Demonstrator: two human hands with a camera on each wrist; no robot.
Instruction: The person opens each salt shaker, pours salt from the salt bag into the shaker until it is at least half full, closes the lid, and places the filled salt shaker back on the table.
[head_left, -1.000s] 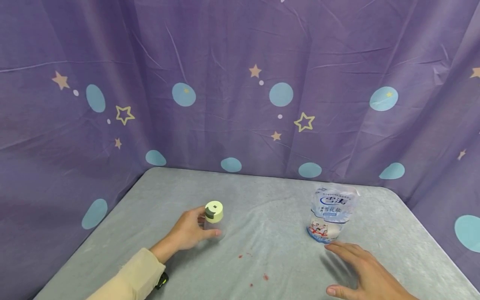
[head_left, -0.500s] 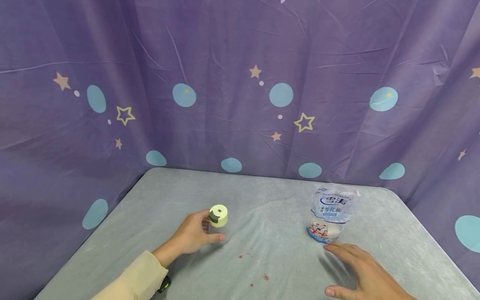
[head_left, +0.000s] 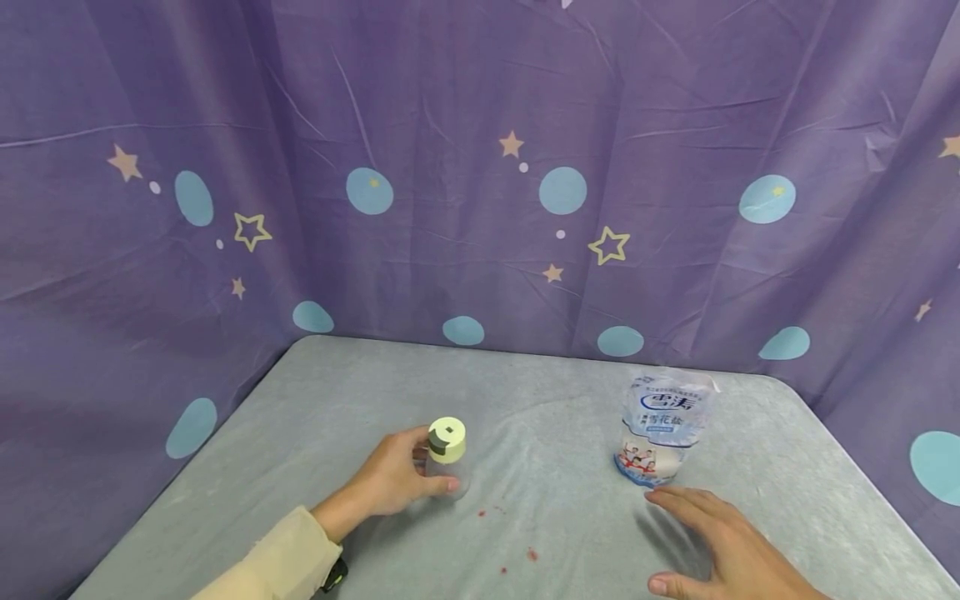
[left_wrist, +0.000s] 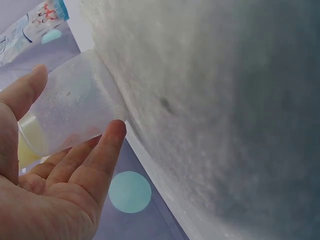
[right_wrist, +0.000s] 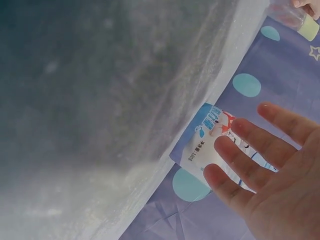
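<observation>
On the grey cloth-covered table, left of centre: one translucent jar, upright, its base down at the cloth. Pale yellow lid on top, marked with a small dark square at its middle and a dark patch on its near left side. Fine specks show on the jar's wall.

My left hand: thumb across the near side of the jar, fingers round the opposite side, the jar held between them. One fingertip reaches close to the base, as the left wrist view has it. Beige sleeve behind that hand; a black object at its edge, partly hidden.

My right hand: fingers fairly straight and spread apart, thumb set well away from the forefinger. Forefinger tip just beside the foot of the pouch; whether it touches, I cannot tell.

One stand-up salt pouch, white and blue, upright, right of the jar and well apart from it. Printed 雪涛 and 雪花盐; small figures in red low on the front.

Red spots on the cloth, between my hands. Backdrop: one purple curtain, patterned with light-blue ovals, white dots and stars.
</observation>
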